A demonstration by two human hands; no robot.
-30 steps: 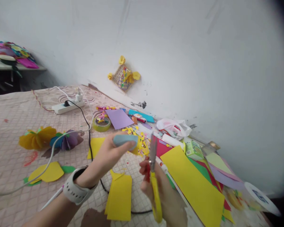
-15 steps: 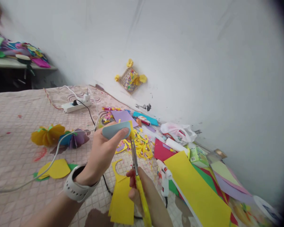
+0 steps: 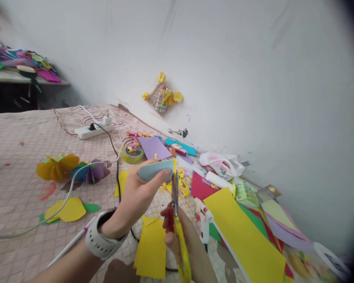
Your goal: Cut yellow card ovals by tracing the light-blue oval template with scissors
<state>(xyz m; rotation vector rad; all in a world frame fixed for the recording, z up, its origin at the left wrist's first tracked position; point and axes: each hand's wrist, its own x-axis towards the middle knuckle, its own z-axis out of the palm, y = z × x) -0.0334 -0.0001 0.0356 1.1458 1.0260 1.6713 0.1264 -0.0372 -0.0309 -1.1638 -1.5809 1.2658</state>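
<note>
Between the thumb and fingers of my left hand (image 3: 140, 194) is a light blue card piece (image 3: 153, 170) with rounded ends. A strip of yellow paper (image 3: 175, 163) shows along its right end, pressed against it. My right hand (image 3: 186, 239) grips yellow-handled scissors (image 3: 174, 198), their blades pointing up and touching that yellow edge. The blades look nearly closed. Below the hands lie several yellow paper sheets (image 3: 152, 249). Yellow paper scraps (image 3: 183, 184) are scattered behind the scissors.
A hot glue gun (image 3: 204, 220) and a large yellow sheet (image 3: 244, 232) lie to the right. On the left are paper flowers (image 3: 59, 167), a white cable and a power strip (image 3: 94, 131). A tape roll (image 3: 132, 154) sits behind my left hand; the wall rises beyond.
Both hands have shifted slightly right and down in view, with the card piece and scissors. The tape roll and a white stick by my left wrist are now uncovered.
</note>
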